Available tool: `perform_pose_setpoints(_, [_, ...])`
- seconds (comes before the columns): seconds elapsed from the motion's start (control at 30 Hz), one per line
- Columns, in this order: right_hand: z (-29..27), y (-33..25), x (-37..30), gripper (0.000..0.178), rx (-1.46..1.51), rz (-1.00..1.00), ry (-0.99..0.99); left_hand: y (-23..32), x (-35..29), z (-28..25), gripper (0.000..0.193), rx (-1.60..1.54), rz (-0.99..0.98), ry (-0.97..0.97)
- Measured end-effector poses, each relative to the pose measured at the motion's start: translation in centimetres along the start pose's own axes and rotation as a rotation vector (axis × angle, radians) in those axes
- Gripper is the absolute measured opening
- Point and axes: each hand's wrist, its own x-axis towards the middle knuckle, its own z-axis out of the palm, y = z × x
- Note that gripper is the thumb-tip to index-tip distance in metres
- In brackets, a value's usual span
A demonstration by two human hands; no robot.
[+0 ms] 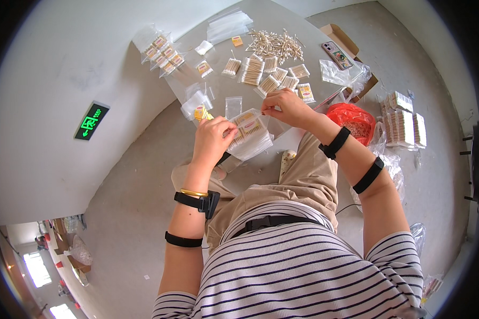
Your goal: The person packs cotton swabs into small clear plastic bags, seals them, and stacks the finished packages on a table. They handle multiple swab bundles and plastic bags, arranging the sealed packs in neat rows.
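Observation:
A clear plastic bag (256,143) with yellow-and-white labelled packs inside hangs at the near edge of the table. My left hand (212,139) pinches its left side, fingertips pressed together. At the bag's upper right corner, my right hand (288,108) is closed in a pinch on the edge. Just past my right hand lie several small bundles of cotton swabs (269,84) and a labelled swab pack (306,92). A small clear bag (233,107) lies flat beyond the held one. Yellow cards (200,112) sit beside my left hand, partly hidden by it.
Loose cotton swabs (277,45) are heaped at the table's far side, beside a stack of flat clear bags (229,26). Filled bags (164,55) rest at the left edge. A phone (337,55) lies by a cardboard box (339,40). A red bag (351,123) and stacked swab bundles (402,122) are at right.

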Motion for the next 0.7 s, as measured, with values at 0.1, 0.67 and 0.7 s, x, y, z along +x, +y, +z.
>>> perform_pose_setpoints(0.1, [0.07, 0.25, -0.02, 0.007, 0.016, 0.022, -0.02, 0.06, -0.02, -0.08, 0.012, 0.006, 0.0, -0.011])
perform_pose_setpoints(0.67, [0.22, 0.49, 0.16, 0.007, 0.048, 0.012, 0.004, -0.36, -0.07, 0.2, 0.014, -0.018, -0.057, -0.009])
perform_pose_setpoints(0.7, [0.24, 0.5, 0.14, 0.007, 0.04, 0.008, 0.007, -0.38, -0.06, 0.2, 0.014, -0.014, -0.058, -0.01])
